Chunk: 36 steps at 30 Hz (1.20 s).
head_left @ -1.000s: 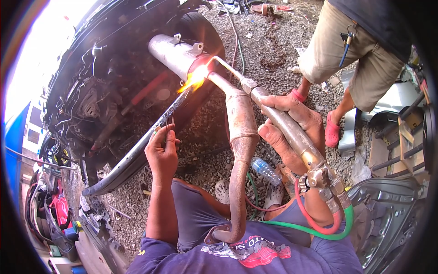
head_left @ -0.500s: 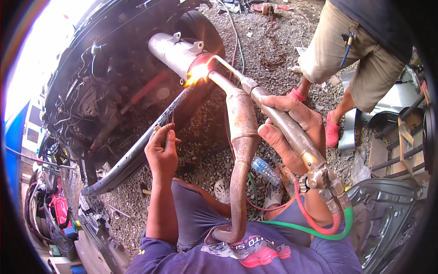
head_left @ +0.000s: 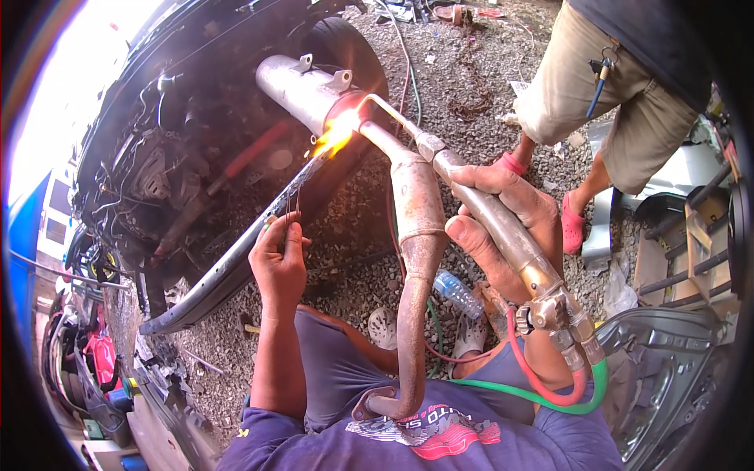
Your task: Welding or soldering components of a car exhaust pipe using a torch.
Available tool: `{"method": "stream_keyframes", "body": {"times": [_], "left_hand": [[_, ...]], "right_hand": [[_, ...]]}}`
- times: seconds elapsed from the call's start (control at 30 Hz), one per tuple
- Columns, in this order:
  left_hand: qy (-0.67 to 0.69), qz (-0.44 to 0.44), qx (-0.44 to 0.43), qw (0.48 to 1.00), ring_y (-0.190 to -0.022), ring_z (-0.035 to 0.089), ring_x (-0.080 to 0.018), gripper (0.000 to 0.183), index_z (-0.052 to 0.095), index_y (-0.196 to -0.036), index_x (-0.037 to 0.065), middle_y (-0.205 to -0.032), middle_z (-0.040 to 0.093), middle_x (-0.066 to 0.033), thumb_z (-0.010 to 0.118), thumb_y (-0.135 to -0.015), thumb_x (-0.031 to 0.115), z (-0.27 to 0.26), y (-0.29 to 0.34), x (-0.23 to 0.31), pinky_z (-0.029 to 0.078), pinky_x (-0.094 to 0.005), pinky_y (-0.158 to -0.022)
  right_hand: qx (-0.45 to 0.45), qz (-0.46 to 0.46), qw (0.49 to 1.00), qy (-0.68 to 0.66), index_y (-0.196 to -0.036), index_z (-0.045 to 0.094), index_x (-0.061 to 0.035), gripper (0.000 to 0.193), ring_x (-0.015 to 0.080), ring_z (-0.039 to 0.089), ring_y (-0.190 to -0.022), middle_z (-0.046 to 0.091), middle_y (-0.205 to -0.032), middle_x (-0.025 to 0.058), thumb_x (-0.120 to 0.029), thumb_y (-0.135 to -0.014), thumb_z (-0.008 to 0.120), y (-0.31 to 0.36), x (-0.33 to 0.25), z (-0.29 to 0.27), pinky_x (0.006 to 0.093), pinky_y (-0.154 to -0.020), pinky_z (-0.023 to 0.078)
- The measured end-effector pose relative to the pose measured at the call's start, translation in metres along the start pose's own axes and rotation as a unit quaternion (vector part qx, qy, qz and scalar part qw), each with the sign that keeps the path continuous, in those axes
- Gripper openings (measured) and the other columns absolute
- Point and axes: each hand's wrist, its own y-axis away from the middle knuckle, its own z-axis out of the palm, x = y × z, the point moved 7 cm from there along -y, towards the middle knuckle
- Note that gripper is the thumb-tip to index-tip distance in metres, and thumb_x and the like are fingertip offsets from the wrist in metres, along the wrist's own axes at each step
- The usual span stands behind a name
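My right hand (head_left: 543, 218) is wrapped round a metal gas torch (head_left: 496, 213). Its bent thin tip reaches the joint between a silver muffler (head_left: 294, 88) and a rusty exhaust pipe (head_left: 418, 200). A bright orange-yellow flame (head_left: 338, 135) burns there, and the muffler's end glows red. My left hand (head_left: 280, 255) pinches several thin metal wires (head_left: 294, 200), which point upward below the flame. The pipe runs down toward my lap and ends in a flange (head_left: 365, 404) against my shirt. Red (head_left: 542, 385) and green (head_left: 601, 385) hoses leave the torch's rear.
A car's opened front (head_left: 173, 157) fills the left, with a long dark bar (head_left: 212, 279) below it. A person in beige shorts (head_left: 585, 86) and pink clogs stands at the right. A plastic bottle (head_left: 458, 293) lies on the gravel; a grey car panel (head_left: 660, 369) is at lower right.
The flame has spread longer and brighter toward the lower left of the joint. Both hands, the torch and the exhaust pipe stay almost where they were.
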Motion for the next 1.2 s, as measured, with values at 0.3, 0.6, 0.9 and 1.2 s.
{"method": "stream_keyframes", "body": {"times": [0.3, 0.6, 0.9, 1.2], "left_hand": [[-0.004, 0.014, 0.001, 1.0, -0.074, 0.066, -0.0058, 0.02, 0.081, -0.126, 0.001, -0.09, 0.072, 0.0003, 0.069, -0.111, 0.009, 0.0, -0.001, 0.004, 0.051, -0.0232, -0.067], [-0.021, 0.029, 0.001, 0.999, -0.07, 0.061, -0.0034, 0.021, 0.081, -0.128, 0.002, -0.082, 0.071, 0.0022, 0.068, -0.113, 0.01, -0.001, -0.002, 0.006, 0.048, -0.0214, -0.065], [0.007, 0.014, 0.007, 1.0, -0.074, 0.067, -0.0066, 0.02, 0.081, -0.126, 0.002, -0.09, 0.072, -0.0006, 0.07, -0.111, 0.01, -0.006, -0.002, 0.005, 0.052, -0.0236, -0.067], [0.011, 0.023, 0.015, 1.0, -0.077, 0.071, -0.0084, 0.018, 0.082, -0.122, 0.001, -0.097, 0.071, -0.0018, 0.072, -0.109, 0.008, -0.011, -0.001, 0.012, 0.054, -0.0252, -0.067]], "right_hand": [[-0.004, 0.004, 1.0, 0.002, -0.138, 0.073, -0.0002, 0.044, 0.0063, 0.064, -0.085, 0.07, -0.095, 0.0007, -0.008, -0.097, 0.088, 0.002, 0.0, 0.002, 0.0234, -0.079, 0.053], [-0.003, -0.022, 1.0, 0.015, -0.135, 0.074, -0.0007, 0.043, 0.0078, 0.063, -0.085, 0.069, -0.096, 0.0015, -0.008, -0.095, 0.089, -0.002, -0.007, 0.003, 0.0248, -0.079, 0.052], [0.055, -0.134, 0.986, 0.083, -0.137, 0.071, 0.0029, 0.046, 0.0215, 0.073, -0.094, 0.078, -0.116, 0.0152, -0.013, -0.096, 0.086, 0.001, -0.038, -0.031, 0.0356, -0.088, 0.059], [0.147, -0.174, 0.96, 0.166, -0.153, 0.057, 0.0089, 0.048, 0.0187, 0.07, -0.095, 0.072, -0.128, 0.0248, -0.015, -0.112, 0.067, 0.022, -0.064, -0.084, 0.0325, -0.079, 0.06]]}}
